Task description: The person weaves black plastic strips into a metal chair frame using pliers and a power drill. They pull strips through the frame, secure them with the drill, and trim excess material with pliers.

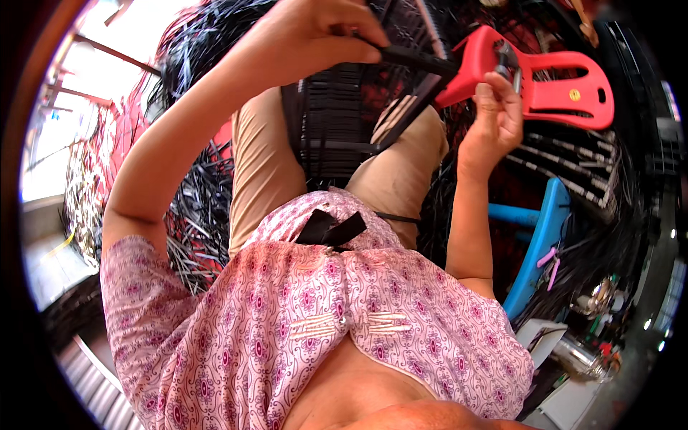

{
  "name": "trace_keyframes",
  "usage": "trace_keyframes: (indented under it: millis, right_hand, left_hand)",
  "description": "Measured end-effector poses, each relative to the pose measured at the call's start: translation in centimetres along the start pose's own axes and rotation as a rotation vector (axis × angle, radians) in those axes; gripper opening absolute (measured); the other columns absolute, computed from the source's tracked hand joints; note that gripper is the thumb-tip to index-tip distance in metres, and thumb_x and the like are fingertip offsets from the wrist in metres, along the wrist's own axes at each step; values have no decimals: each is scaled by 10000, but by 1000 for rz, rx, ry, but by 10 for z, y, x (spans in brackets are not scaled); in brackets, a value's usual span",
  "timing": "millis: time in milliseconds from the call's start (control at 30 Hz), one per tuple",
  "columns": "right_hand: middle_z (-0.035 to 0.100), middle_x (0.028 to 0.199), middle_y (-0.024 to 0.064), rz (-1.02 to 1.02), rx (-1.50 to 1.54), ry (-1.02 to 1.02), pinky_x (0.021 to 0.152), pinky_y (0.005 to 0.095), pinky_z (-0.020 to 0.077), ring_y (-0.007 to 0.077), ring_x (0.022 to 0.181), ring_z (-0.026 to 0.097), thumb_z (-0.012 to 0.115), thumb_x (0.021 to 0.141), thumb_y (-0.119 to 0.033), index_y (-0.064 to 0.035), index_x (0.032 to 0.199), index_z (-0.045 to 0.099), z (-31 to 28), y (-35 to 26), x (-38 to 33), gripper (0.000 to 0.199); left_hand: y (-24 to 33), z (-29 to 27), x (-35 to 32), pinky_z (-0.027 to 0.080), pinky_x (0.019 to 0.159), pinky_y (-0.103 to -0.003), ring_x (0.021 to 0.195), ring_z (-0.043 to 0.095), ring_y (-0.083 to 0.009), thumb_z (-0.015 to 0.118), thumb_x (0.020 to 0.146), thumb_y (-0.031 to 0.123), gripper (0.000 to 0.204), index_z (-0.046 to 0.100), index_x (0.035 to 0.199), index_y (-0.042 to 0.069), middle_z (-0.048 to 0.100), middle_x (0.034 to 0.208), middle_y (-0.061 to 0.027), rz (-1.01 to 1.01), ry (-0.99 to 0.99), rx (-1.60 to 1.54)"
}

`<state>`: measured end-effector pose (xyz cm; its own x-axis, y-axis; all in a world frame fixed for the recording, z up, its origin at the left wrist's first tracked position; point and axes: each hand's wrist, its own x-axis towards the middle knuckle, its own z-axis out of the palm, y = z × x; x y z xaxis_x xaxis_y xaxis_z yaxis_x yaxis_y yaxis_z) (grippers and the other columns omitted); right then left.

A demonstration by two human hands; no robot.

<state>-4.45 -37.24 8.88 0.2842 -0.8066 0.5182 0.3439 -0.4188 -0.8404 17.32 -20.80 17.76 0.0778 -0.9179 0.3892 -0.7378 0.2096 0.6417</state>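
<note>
Between my knees stands a black frame (pixel 414 113) filled with a woven panel of black strips (pixel 333 107). My left hand (pixel 326 32) is closed at the frame's top, thumb and fingers pinched on a dark bar or strip (pixel 416 59) that runs to the frame's corner. To the right, my right hand (pixel 494 125) is raised with its fingers curled around a small dark tool with metal parts (pixel 507 61); its exact kind does not show. Just behind that hand is a small red plastic chair (pixel 566 89), its slotted back pointing right.
Heaps of loose black strips (pixel 208 54) lie at my left and around my legs. A blue plastic piece of furniture (pixel 536 251) stands at my right, with a small pink item (pixel 550 266) on it. Bundled black-and-white lengths (pixel 573 168) lie beneath the red chair.
</note>
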Motion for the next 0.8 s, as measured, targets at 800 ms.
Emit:
trace_keyframes:
  millis: [800]
  right_hand:
    - [618, 1306, 246, 836, -1616, -243, 1040, 429, 469, 342, 1234, 602, 817, 751, -325, 69, 1292, 523, -200, 404, 307, 731]
  left_hand:
    - [26, -3, 33, 500, 542, -282, 634, 677, -180, 858, 592, 220, 214, 715, 708, 112, 719, 772, -58, -287, 22, 101]
